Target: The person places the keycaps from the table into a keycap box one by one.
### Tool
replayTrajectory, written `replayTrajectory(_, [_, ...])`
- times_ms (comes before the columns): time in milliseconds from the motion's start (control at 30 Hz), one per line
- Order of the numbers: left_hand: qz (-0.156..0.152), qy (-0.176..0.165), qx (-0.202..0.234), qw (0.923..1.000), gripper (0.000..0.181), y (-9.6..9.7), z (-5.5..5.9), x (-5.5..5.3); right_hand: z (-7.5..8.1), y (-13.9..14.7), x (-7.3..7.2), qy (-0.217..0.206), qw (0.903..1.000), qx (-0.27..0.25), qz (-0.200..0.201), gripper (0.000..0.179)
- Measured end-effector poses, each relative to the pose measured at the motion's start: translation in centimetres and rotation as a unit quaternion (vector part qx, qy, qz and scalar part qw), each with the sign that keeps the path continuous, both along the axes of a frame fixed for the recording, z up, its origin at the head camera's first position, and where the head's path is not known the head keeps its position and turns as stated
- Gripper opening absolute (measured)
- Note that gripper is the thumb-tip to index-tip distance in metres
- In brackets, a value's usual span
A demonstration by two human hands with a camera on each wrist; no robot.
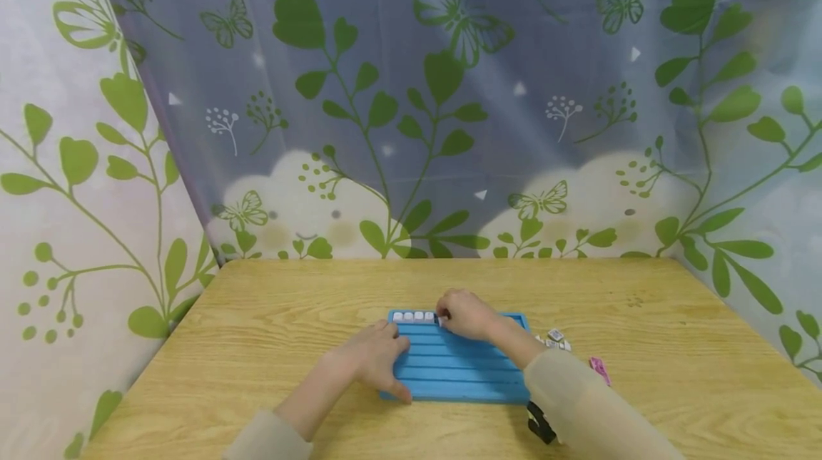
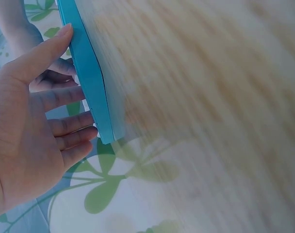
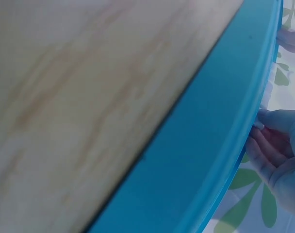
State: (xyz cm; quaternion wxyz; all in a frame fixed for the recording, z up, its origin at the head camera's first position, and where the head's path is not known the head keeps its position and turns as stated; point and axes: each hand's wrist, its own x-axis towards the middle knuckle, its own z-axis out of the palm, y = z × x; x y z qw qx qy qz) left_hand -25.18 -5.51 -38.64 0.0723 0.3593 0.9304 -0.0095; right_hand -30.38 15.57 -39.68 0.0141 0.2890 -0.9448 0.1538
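Observation:
A blue ridged tray (image 1: pixel 462 360) lies on the wooden table, with several small white keycaps (image 1: pixel 414 317) in a row at the left of its far groove. My right hand (image 1: pixel 467 314) is over that groove, just right of the row, pinching a small white keycap (image 1: pixel 442 322) between thumb and fingertips. In the right wrist view, the fingers of the right hand (image 3: pixel 281 150) show behind the tray's blue side wall (image 3: pixel 210 116). My left hand (image 1: pixel 375 356) rests at the tray's left edge, fingers spread, thumb by the near corner. In the left wrist view its thumb (image 2: pixel 53 48) touches the rim.
Several loose white pieces with dark markings (image 1: pixel 555 336) lie right of the tray, partly behind the right forearm. A pink piece (image 1: pixel 600 370) lies farther right. A black strap-like object (image 1: pixel 541 423) is under the right sleeve. A patterned curtain (image 1: pixel 385 125) hangs behind the table (image 1: pixel 289 303).

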Motion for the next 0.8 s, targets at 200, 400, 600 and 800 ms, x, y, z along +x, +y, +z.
replayTrajectory(200, [0.003, -0.002, -0.001, 1.0, 0.074, 0.06, 0.09, 0.04, -0.2, 0.2, -0.2, 0.026, 0.9996, -0.005, 0.011, 0.011])
replayTrajectory(400, [0.002, 0.001, -0.005, 1.0, 0.075, 0.12, -0.02, -0.02, -0.39, 0.13, -0.38, 0.041, 0.999, -0.009, 0.011, 0.011])
replayTrajectory(600, [0.0, -0.001, -0.005, 1.0, 0.075, 0.13, -0.07, -0.11, -0.54, -0.11, -0.37, 0.031, 0.9993, -0.008, 0.017, 0.011])
replayTrajectory(800, [-0.002, 0.005, -0.004, 1.0, 0.075, 0.07, -0.2, -0.16, -0.58, -0.24, -0.27, 0.032, 0.9993, -0.013, 0.013, 0.01])
